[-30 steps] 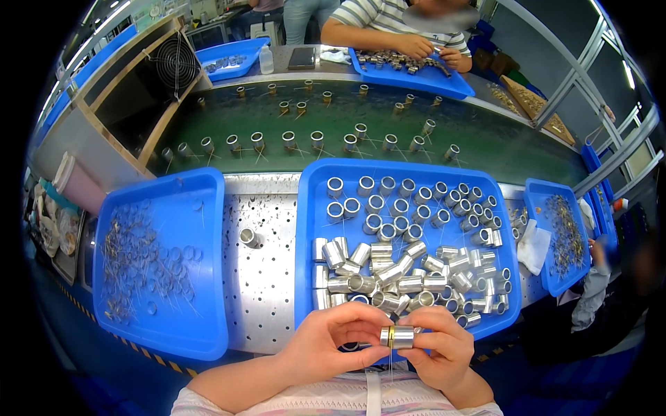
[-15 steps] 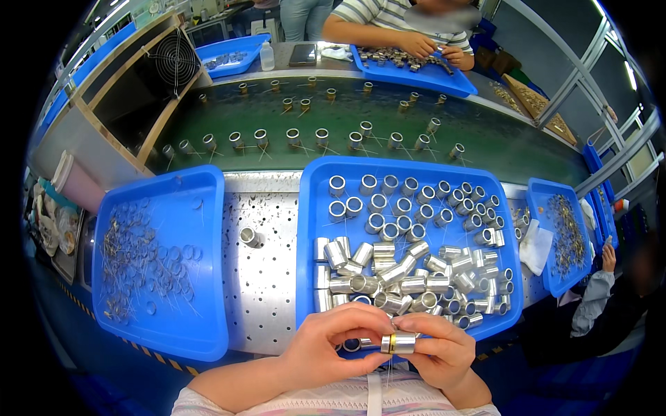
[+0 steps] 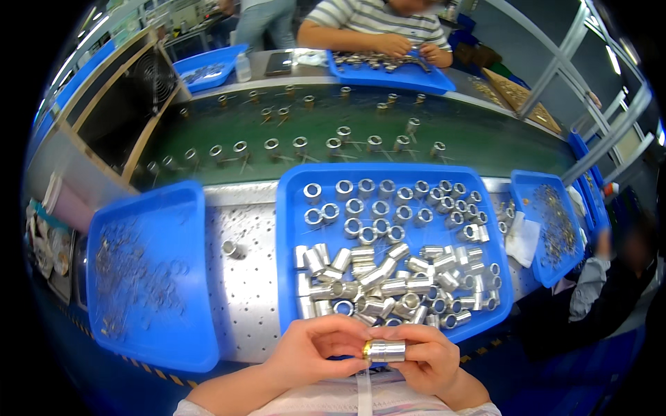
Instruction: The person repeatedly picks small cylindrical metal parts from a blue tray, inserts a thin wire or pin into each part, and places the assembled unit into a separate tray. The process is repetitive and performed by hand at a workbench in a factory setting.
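Right hand (image 3: 431,362) pinches metal tube (image 3: 388,351); left hand (image 3: 305,355) pinches its nine-o'clock end. Slack grip on smooth metal could drop it, perhaps denting tubes in twelve-o'clock tray (image 3: 294,232).

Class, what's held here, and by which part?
A metal cylinder: the right hand grips its right end; the left hand is at its yellow-edged end.

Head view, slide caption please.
Right hand gripping a metal cylinder, left hand at its yellow end, by a blue tray of others.
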A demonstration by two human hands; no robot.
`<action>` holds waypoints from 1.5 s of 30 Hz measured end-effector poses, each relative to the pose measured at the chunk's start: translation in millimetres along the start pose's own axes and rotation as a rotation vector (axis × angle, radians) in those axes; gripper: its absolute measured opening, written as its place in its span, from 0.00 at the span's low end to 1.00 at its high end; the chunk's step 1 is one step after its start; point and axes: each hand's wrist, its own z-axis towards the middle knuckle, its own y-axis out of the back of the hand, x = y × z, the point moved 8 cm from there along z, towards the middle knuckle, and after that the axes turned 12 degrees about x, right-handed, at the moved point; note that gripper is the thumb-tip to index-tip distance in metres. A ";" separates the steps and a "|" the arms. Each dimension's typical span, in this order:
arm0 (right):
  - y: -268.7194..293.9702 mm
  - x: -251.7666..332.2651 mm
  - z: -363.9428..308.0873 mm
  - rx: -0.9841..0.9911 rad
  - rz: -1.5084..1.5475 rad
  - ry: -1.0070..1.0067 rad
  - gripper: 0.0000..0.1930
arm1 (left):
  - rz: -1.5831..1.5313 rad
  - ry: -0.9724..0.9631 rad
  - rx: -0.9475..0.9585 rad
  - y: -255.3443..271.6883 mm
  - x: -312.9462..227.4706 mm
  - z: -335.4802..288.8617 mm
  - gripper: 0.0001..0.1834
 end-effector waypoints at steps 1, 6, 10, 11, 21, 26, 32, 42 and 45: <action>5.5 -4.4 -0.1 0.003 0.059 -0.038 0.12 | 0.002 0.017 -0.015 2.2 1.0 -2.8 0.18; 96.5 -42.8 -23.8 -0.261 -0.406 -0.401 0.14 | 0.088 -0.053 -0.099 5.0 -9.8 -7.5 0.18; 122.8 -50.6 -22.8 -0.204 -0.714 -0.419 0.12 | 0.534 -0.150 -0.156 -17.9 -31.1 5.2 0.18; 120.9 -47.8 -20.3 -0.185 -0.751 -0.375 0.11 | 0.699 -0.205 -0.142 -30.6 -39.8 7.6 0.18; 21.9 -65.7 -40.7 -0.154 1.668 -0.505 0.21 | 1.727 -0.390 0.003 -118.2 -46.1 54.8 0.27; 192.3 -98.6 -36.5 -0.612 1.113 -0.198 0.16 | 1.553 -0.297 -0.079 -91.1 -64.3 33.9 0.27; 383.9 -142.3 -74.6 -0.589 -1.208 -0.774 0.14 | 1.342 -0.270 0.035 -68.9 -56.9 24.7 0.22; 204.0 -213.8 167.1 0.128 -1.141 -0.479 0.10 | 1.226 -0.284 -0.031 -47.4 -67.5 11.6 0.14; 207.1 -238.7 175.6 0.256 -1.040 -0.650 0.11 | 1.219 -0.222 0.038 -40.9 -63.8 9.8 0.14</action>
